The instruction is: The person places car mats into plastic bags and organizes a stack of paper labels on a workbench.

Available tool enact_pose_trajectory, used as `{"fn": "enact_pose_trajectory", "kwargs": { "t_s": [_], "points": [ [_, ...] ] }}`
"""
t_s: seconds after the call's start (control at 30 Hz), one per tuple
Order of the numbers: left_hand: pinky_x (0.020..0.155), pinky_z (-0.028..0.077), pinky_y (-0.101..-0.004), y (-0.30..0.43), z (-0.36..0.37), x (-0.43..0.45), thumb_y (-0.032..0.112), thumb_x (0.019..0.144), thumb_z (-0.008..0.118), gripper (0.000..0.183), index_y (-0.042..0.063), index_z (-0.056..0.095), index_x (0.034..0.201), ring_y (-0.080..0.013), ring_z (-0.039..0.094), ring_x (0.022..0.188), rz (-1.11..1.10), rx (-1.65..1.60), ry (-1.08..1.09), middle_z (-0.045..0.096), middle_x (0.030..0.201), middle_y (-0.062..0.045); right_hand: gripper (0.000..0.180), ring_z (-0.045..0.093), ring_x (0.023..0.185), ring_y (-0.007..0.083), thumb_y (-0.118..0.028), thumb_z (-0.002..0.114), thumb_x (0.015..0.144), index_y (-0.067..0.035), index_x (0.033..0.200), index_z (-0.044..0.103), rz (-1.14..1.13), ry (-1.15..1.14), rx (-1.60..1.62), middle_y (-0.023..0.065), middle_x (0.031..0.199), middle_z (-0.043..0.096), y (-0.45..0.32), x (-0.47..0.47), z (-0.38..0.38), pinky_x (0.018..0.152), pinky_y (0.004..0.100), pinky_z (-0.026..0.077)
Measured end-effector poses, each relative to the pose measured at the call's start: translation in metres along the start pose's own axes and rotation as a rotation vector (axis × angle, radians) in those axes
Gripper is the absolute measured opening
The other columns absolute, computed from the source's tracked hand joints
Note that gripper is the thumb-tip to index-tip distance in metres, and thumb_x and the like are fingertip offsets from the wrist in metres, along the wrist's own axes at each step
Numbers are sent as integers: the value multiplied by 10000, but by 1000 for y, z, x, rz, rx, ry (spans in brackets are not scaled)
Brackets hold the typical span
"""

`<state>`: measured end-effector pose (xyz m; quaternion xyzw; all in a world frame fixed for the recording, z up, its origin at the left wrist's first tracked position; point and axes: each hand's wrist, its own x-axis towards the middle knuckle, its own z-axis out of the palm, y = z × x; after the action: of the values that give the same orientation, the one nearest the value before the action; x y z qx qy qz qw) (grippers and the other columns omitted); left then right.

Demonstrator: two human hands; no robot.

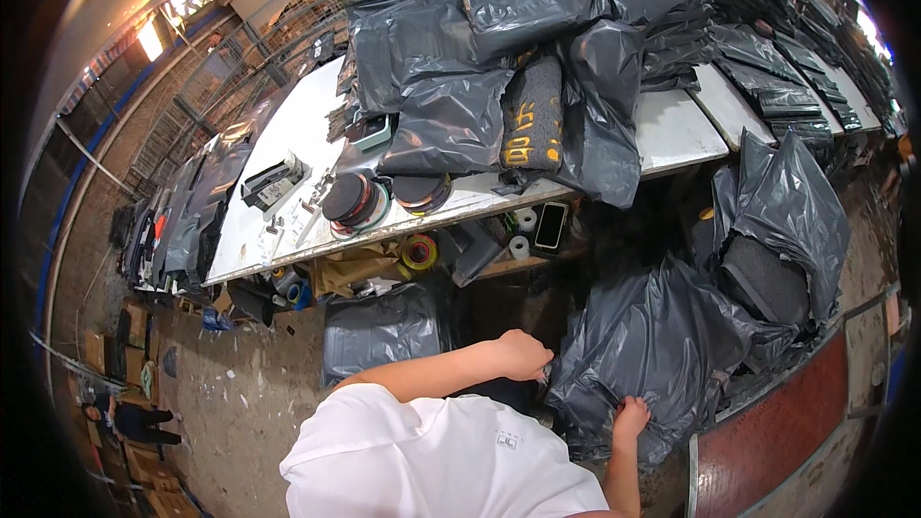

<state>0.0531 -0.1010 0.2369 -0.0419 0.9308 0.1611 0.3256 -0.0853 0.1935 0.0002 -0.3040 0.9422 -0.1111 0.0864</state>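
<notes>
A large, crumpled black plastic bag (pixel 651 334) lies low in front of me, to the right of my body. My left hand (pixel 524 355) is closed in a fist at the bag's left edge and appears to pinch it; the fingertips are partly hidden. Lower down, the fingers of my right hand (pixel 632 416) grip the near side of the same bag. Beyond it, a second black plastic bag (pixel 795 208) gapes around a dark grey rolled mat (pixel 766 279). What the gripped bag holds cannot be seen.
Black plastic parcels (pixel 446 119) pile up on a white table (pixel 280 137), with a grey mat with yellow characters (pixel 532 115) among them. Tape rolls (pixel 419 252) and a phone (pixel 551 225) sit underneath. A wrapped black bundle (pixel 381 334) lies left; a person (pixel 137 417) is farther off.
</notes>
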Motion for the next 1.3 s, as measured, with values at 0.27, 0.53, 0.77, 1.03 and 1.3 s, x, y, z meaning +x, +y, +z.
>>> {"fn": "enact_pose_trajectory", "kwargs": {
  "t_s": [0.27,0.53,0.77,1.03,1.3],
  "points": [
    [748,499,-438,-6,4,-4,382,868,578,368,60,569,1046,-328,631,914,-2,-7,8,656,941,-132,87,588,859,271,-105,667,713,-100,789,626,-61,0,4,64,811,619,3,1,0,804,421,401],
    [752,500,-441,-12,13,-2,381,868,580,371,56,569,1046,-329,631,921,14,-12,-8,658,958,-136,65,623,763,285,-123,646,776,-79,807,608,-105,-13,32,76,739,653,-2,6,-3,800,419,407],
    [748,499,-454,-11,22,18,365,849,601,354,56,590,1022,-339,637,902,84,1,-36,665,925,-139,100,620,802,297,-173,627,813,-80,837,600,-142,-105,19,97,797,644,-24,4,-22,794,451,429],
    [724,503,-481,41,46,162,319,795,645,319,58,627,978,-354,638,886,425,-59,34,668,909,-135,130,616,827,306,-197,646,808,-82,857,612,-97,-192,110,105,830,648,-39,-2,-21,776,477,436],
    [719,524,-432,87,46,224,289,787,639,261,76,706,922,-302,655,887,482,78,30,691,910,-104,131,565,906,332,-160,673,772,-65,839,611,-75,-103,244,118,848,604,-34,-25,-3,781,458,414]
  ]
}}
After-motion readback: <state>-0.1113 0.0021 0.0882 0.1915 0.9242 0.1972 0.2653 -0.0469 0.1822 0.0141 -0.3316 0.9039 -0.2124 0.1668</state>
